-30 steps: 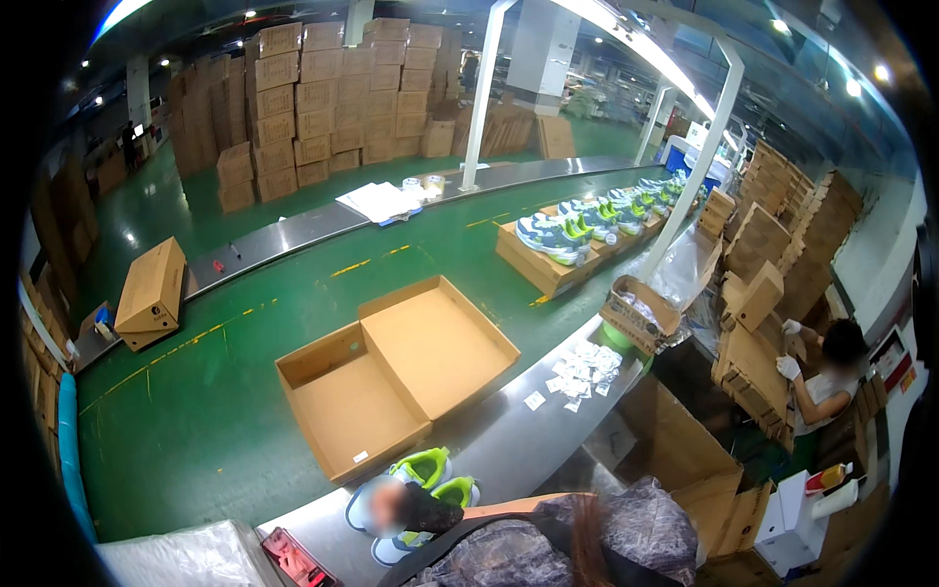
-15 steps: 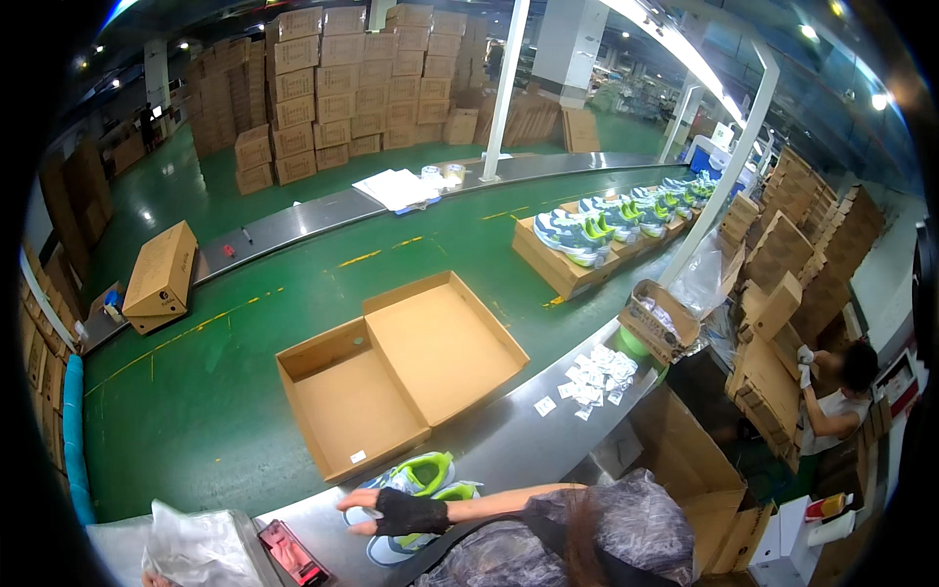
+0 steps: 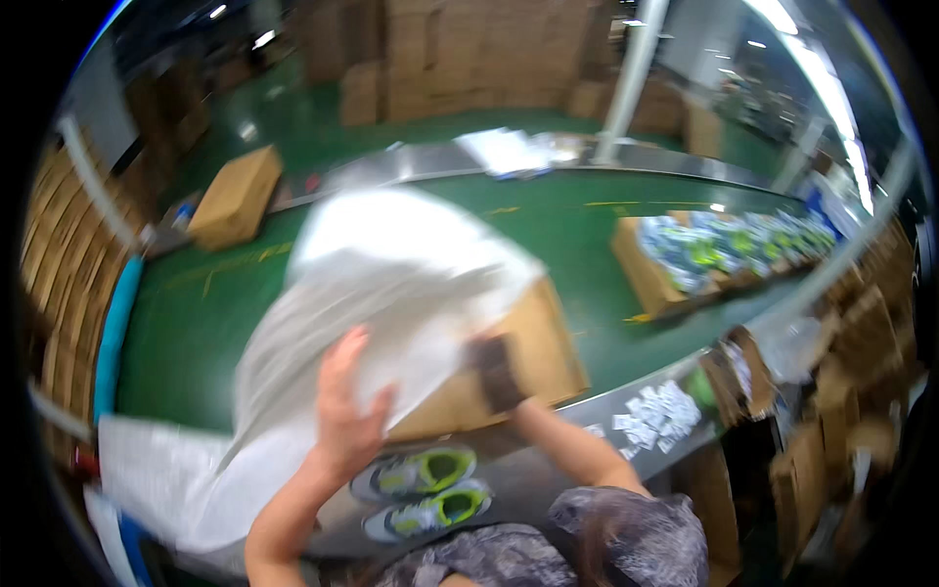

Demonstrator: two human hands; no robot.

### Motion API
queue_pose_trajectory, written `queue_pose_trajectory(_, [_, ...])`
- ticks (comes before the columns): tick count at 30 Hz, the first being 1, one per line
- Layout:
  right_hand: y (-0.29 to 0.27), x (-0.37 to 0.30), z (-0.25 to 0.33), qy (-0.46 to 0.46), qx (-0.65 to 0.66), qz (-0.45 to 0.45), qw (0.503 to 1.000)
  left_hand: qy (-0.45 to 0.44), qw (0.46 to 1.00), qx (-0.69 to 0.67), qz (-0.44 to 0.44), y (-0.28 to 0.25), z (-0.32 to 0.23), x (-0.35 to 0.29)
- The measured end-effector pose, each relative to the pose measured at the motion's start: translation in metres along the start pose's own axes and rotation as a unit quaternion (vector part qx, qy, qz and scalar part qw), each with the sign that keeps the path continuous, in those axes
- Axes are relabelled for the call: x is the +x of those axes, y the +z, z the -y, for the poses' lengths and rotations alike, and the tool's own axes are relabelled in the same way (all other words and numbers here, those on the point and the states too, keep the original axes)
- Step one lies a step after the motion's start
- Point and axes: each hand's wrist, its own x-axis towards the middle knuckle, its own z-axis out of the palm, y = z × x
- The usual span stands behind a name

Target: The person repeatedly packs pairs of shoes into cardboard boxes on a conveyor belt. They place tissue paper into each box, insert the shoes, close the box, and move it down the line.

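Just off the middle of the view, toward 9 o'clock, a big white sheet (image 3: 391,264) puffs up over a brown box (image 3: 543,338), which peeks out at the sheet's 4 o'clock. The sheet looks thin, soft and very light, so I think it will flop, catch the air and maybe slip. The best hold is likely its loose edges, pinched far apart, since a hard tug might rip it. Counting from the sheet's middle, the left grip (image 3: 350,416) is between 6 and 7 o'clock, with fingers and thumb spread wide. The right grip (image 3: 489,362) is near 4 o'clock by the sheet's edge, too blurry to tell if it pinches anything. Two blue and green shoes (image 3: 401,476) sit at 6 o'clock on the metal surface (image 3: 528,474), so a low move could bump them. Small white packets (image 3: 657,416) lie loose at 4 o'clock, well apart. The box's edge may snag the sheet. Open room shows on the green belt (image 3: 572,235) between 2 and 3 o'clock, up to a long box of shoes (image 3: 641,284), and more toward 9 o'clock.
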Motion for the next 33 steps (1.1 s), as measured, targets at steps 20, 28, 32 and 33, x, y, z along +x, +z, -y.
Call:
queue_pose_trajectory(20, [-0.138,-0.172,-0.201,0.420,-0.046,-0.252,0.871,-0.592,0.754,-0.262,-0.116,0.010,0.272,-0.154])
queue_pose_trajectory(28, [-0.084,-0.165,0.139,-0.209,0.049,0.202,0.956,-0.601,0.625,-0.490,-0.096,0.046,0.256,-0.163])
queue_pose_trajectory(32, [-0.057,-0.172,0.177,-0.201,-0.006,0.220,0.955,-0.615,0.562,-0.552,-0.044,0.046,0.243,-0.164])
queue_pose_trajectory(33, [-0.056,-0.164,0.176,-0.192,-0.009,0.226,0.955,-0.619,0.573,-0.535,-0.048,0.043,0.242,-0.168])
